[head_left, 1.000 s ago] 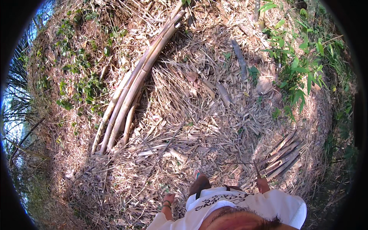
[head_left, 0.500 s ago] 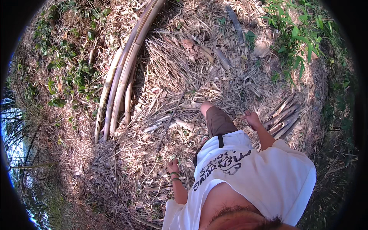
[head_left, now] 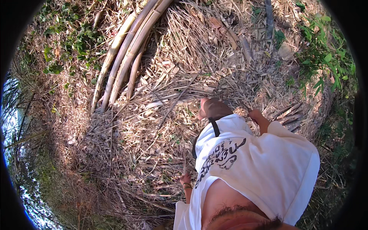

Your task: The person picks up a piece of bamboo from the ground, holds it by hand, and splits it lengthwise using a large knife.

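Observation:
My left hand (head_left: 185, 178), with a dark band at its wrist, hangs low beside my white shirt, over dry litter. Its fingers look loosely bent and apart, and I see nothing in them. On the other side my right hand (head_left: 256, 114) is held out past the shirt's hem, near my brown shorts (head_left: 218, 109). Its fingers are curled closed, and whatever they may hold is too small to make out. Just beyond that hand lies a pile of split bamboo pieces (head_left: 290, 115), partly covered by my arm and sleeve.
Several long, curved bamboo poles (head_left: 128, 57) lie at the upper left. A dark pole piece (head_left: 269, 19) and a shorter bamboo section (head_left: 246, 50) lie farther ahead. Thin sticks and dry leaf litter (head_left: 153, 126) cover the ground. Green leafy plants (head_left: 326, 57) grow at the right.
My view has shifted, and the poles and ground sit higher in it. My left hand is lower and closer to the shirt. The split bamboo pile is more covered by my right arm.

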`<state>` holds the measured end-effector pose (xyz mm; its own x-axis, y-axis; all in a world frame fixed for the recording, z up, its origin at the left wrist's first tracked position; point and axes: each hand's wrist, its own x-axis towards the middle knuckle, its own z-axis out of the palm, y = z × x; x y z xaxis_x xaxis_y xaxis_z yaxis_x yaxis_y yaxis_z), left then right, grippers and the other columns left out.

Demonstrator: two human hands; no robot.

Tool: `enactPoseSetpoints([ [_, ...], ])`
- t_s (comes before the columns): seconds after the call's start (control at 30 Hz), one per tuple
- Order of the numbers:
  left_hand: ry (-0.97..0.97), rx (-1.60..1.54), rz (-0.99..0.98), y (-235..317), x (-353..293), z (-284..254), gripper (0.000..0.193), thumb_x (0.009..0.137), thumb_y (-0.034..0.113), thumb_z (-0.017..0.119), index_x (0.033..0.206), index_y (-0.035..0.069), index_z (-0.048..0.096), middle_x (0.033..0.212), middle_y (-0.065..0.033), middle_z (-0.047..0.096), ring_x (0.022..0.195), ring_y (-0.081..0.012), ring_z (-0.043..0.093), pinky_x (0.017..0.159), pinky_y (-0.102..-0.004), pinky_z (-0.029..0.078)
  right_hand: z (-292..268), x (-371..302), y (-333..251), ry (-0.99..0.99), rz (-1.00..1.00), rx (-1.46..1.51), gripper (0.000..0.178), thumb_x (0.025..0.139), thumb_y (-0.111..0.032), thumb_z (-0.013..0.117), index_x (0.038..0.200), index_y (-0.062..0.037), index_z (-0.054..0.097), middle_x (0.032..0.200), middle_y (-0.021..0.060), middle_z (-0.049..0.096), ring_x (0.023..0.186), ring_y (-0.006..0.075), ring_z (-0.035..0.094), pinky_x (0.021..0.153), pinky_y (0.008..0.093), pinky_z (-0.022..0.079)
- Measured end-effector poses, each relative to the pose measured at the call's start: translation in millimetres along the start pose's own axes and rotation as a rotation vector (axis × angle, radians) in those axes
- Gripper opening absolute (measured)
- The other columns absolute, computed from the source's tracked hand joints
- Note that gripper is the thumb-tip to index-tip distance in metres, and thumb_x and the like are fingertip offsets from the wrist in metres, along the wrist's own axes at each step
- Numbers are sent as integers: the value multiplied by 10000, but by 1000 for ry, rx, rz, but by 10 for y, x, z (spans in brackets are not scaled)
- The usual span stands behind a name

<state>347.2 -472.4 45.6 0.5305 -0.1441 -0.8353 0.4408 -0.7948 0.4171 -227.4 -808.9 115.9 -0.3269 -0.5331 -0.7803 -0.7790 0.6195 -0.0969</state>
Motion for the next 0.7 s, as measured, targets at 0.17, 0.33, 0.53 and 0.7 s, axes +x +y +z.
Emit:
enactPoseSetpoints([
  [0.17,-152,722,257,1101,-294,6,332,867,313,655,780,-2,717,684,-56,670,578,-131,590,496,-278,441,-479,530,-893,239,-73,174,312,789,-261,708,887,32,663,771,160,658,675,276,624,647,391,491],
  [0.33,-145,329,272,2381,-247,583,379,878,377,625,779,23,718,663,-22,637,579,-106,526,526,-286,396,-785,349,-1831,293,-337,304,307,786,-252,722,937,-2,626,709,85,622,598,185,593,598,348,463],
  [0.53,-257,681,475,3018,370,764,465,827,492,605,767,40,695,673,-121,637,631,-237,576,662,-371,450,-639,-328,-1824,156,-176,358,276,801,-242,714,834,6,597,623,69,574,526,158,543,514,346,425],
  [0.7,-302,829,576,3195,464,550,457,835,491,603,776,49,703,706,-125,666,695,-249,632,704,-369,478,269,-866,-950,42,166,623,206,773,-154,706,706,-8,577,533,45,517,399,145,468,382,337,332],
])
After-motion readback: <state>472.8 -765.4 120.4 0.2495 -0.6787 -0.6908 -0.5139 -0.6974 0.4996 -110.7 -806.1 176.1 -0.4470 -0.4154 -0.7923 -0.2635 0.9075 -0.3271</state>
